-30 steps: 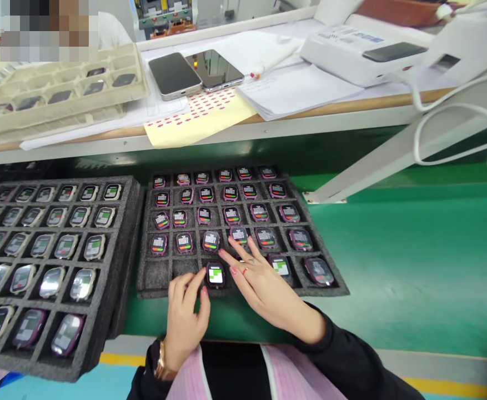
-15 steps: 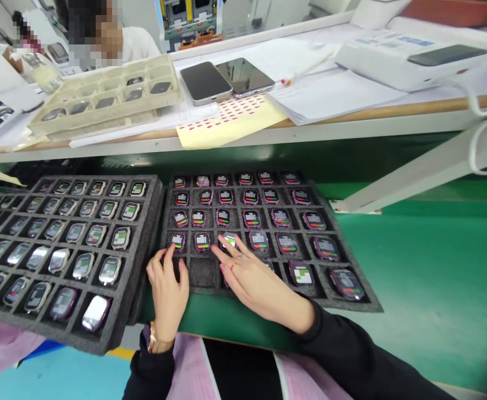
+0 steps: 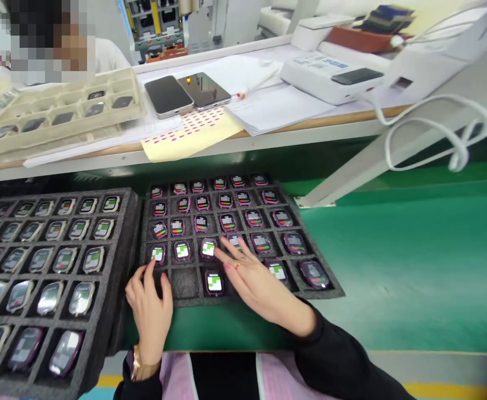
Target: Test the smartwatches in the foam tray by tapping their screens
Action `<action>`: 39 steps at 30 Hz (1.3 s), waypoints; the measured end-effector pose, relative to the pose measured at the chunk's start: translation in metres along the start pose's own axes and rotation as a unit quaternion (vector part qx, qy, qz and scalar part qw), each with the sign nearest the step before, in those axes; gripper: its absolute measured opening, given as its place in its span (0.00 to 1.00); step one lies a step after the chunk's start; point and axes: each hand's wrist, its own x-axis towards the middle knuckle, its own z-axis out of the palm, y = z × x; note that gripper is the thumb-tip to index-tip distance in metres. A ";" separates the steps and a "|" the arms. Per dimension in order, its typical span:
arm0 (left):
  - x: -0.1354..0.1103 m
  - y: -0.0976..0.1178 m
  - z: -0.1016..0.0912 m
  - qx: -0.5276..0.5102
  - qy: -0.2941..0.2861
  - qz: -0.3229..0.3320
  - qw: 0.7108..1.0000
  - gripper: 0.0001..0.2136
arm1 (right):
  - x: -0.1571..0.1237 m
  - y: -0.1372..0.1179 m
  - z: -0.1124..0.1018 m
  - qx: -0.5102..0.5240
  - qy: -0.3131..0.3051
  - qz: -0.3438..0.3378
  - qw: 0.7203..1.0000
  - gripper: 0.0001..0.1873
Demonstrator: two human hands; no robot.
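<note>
A dark foam tray (image 3: 335, 290) on the green belt holds several purple smartwatches with lit screens. My left hand (image 3: 150, 303) rests at the tray's near left corner, fingers apart, its index fingertip touching the leftmost watch (image 3: 157, 254) of the fourth row. My right hand (image 3: 256, 282) lies flat over the tray's near middle, fingers stretched out, fingertips on a watch (image 3: 235, 241) in the fourth row. A watch (image 3: 214, 282) with a green and white screen sits in the near row between my hands. Neither hand holds anything.
A second foam tray (image 3: 120, 311) of pale watches lies at the left. On the shelf behind are a beige tray (image 3: 137, 108), two phones (image 3: 187, 93), a yellow sticker sheet (image 3: 193, 130), papers and a white printer (image 3: 330, 78). Another person sits at far left. A white cable (image 3: 435, 133) hangs at right.
My left hand has moved left along the tray to the leftmost watch. Three fourth-row watches now show green and white screens. My right hand has shifted slightly right, uncovering the near-row watch.
</note>
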 end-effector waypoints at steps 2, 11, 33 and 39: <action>0.000 -0.001 0.002 -0.006 0.009 -0.002 1.000 0.18 | -0.020 0.015 -0.015 -0.007 0.043 0.054 0.998 0.25; 0.007 0.007 0.002 0.010 -0.005 -0.055 0.998 0.19 | -0.067 0.048 -0.039 -0.036 0.111 0.114 0.987 0.24; 0.014 0.016 0.000 0.042 -0.007 -0.074 0.996 0.20 | -0.105 0.086 -0.055 -0.062 0.099 0.169 0.979 0.25; 0.012 0.014 0.001 0.035 -0.008 -0.082 0.996 0.20 | -0.076 0.068 -0.059 -0.052 0.098 0.118 0.987 0.25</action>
